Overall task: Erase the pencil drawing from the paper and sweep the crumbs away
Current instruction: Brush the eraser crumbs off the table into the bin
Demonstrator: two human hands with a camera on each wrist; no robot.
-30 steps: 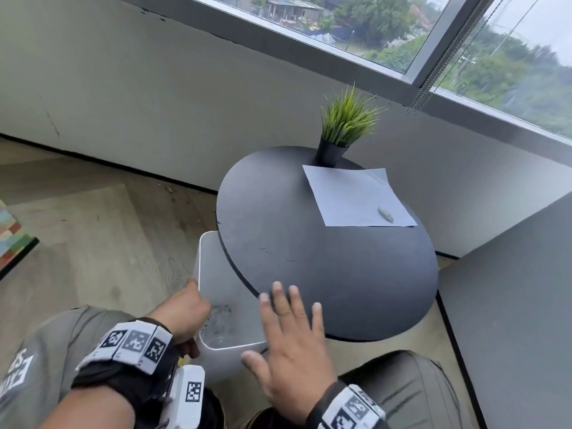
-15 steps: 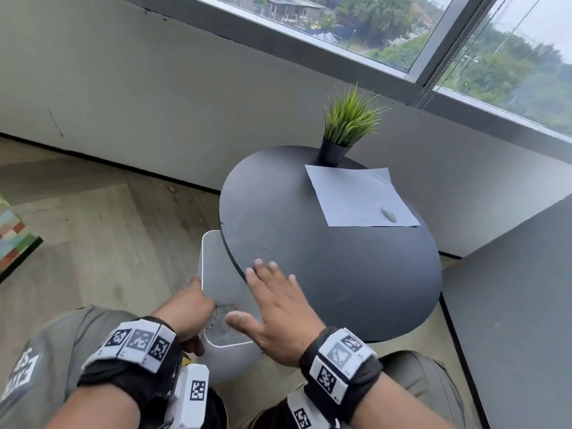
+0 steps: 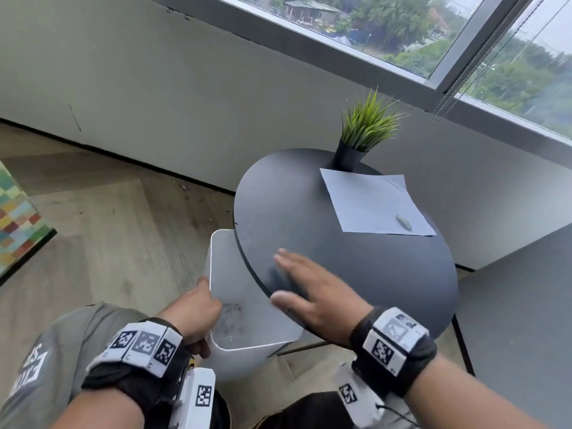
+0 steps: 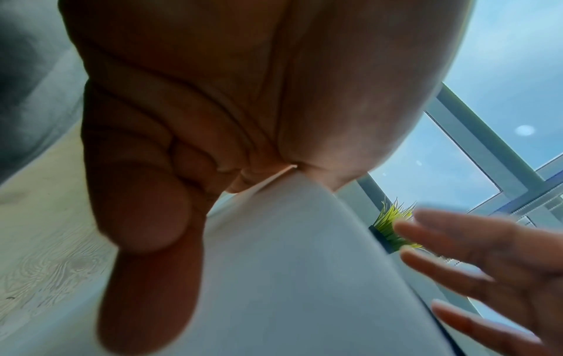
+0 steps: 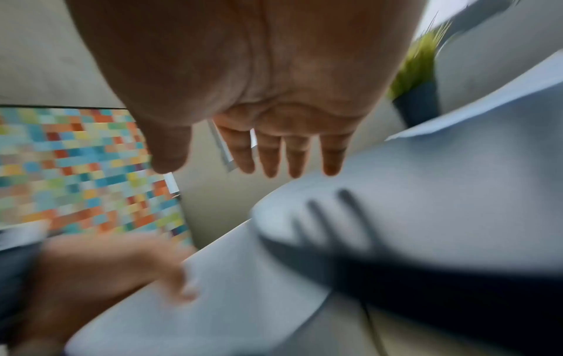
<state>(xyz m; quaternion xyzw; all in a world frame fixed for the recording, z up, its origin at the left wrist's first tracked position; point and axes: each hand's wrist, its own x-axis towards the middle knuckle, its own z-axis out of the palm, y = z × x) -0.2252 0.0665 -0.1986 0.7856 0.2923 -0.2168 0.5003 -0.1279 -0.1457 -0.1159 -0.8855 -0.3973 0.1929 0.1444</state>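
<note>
A white sheet of paper (image 3: pixel 374 202) lies on the far right of the round black table (image 3: pixel 371 274), with a small grey eraser (image 3: pixel 404 222) on its near right corner. My left hand (image 3: pixel 193 314) grips the rim of a white bin (image 3: pixel 244 308) held under the table's near left edge; dark crumbs lie inside it. In the left wrist view the fingers (image 4: pixel 146 204) curl over the bin wall (image 4: pixel 289 277). My right hand (image 3: pixel 309 289) is flat over the table edge above the bin, fingers straight (image 5: pixel 271 154).
A potted green plant (image 3: pixel 365 131) stands at the table's far edge behind the paper. A grey surface (image 3: pixel 526 320) borders the table on the right. A multicoloured rug (image 3: pixel 15 218) lies on the wooden floor at the left. Wall and window run behind.
My right hand has swept leftward along the table's near edge toward the bin and turned its fingers to the left. The left hand keeps hold of the bin.
</note>
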